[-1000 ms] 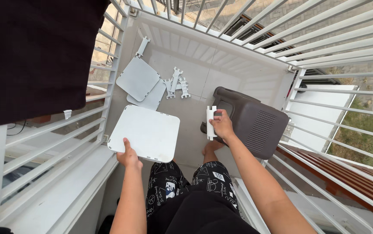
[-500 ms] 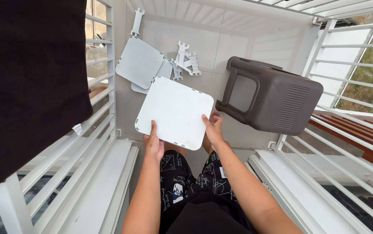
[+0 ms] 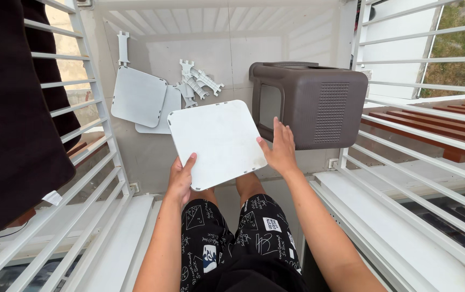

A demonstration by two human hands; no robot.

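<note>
Head view, looking straight down past the person's knees at a narrow balcony floor [image 3: 135, 157] fenced by white railings on both sides. Both hands hold one white square panel [image 3: 216, 141] with rounded corners above the floor. The left hand [image 3: 181, 181] closes its grip on the panel's near-left corner, thumb lying on the top face. The right hand [image 3: 281, 151] presses on the near-right edge with its fingers spread flat; whether its thumb curls under the panel is hard to say from here. The panel is tilted slightly, its far edge pointing toward the far end of the floor, and it sits between the two hands, directly ahead of the person, neither hand clearly nearer its middle. Being square, it has no real long axis; it is turned a little so one corner points toward the left railing.

Just beyond the right hand, against the right-hand railing, a dark brown plastic stool [image 3: 311, 105] lies on its side, its open underside facing the panel. At the far-left corner of the floor lie two more white panels [image 3: 138, 97], overlapping, with a loose heap of white plastic legs [image 3: 197, 81] beside them. A dark cloth [image 3: 11, 108] hangs over the left railing.
</note>
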